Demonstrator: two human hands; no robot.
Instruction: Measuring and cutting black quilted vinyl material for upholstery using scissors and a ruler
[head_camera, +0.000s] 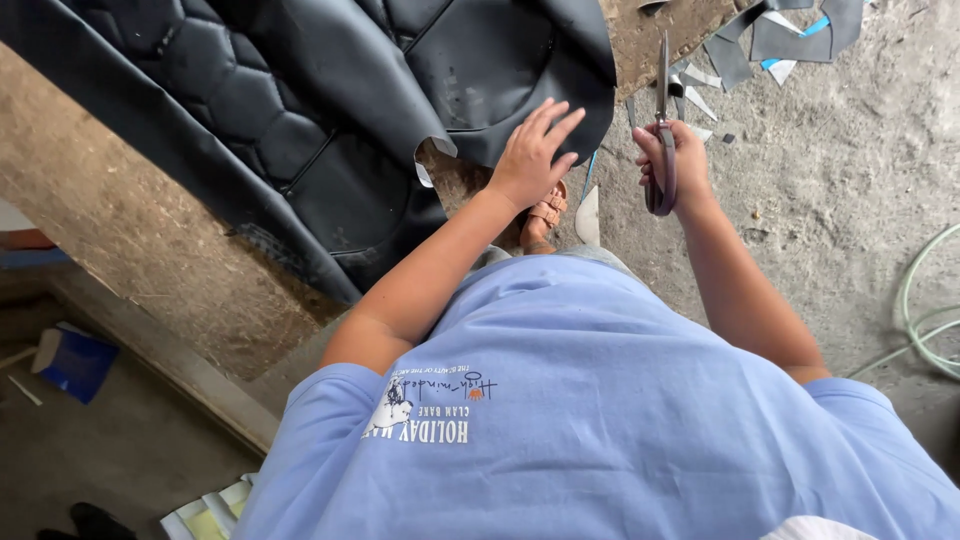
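A sheet of black quilted leatherette (300, 110), stitched in hexagons, is lying across the upper left and centre of the frame on a rough chipboard worktable (150, 260), its cut edge curling over just left of centre. The left hand (533, 160) is resting flat on that edge with the fingers spread open, pinning the material down rather than gripping it. Just to the right, the right hand (672, 165) is closing around the dark handles of a pair of scissors (662, 120), blades pointing up toward the top of the frame and appearing shut, held clear of the sheet. By the look of it the work is sitting between cuts: the sheet is being steadied while the blades are waiting. A further cut would call for opening the blades and bringing them to the edge beside the pressing palm. Grey offcuts (770, 45) are lying on the concrete floor (830, 180) at upper right, and a pale green hose (925, 320) is curving along the right edge.
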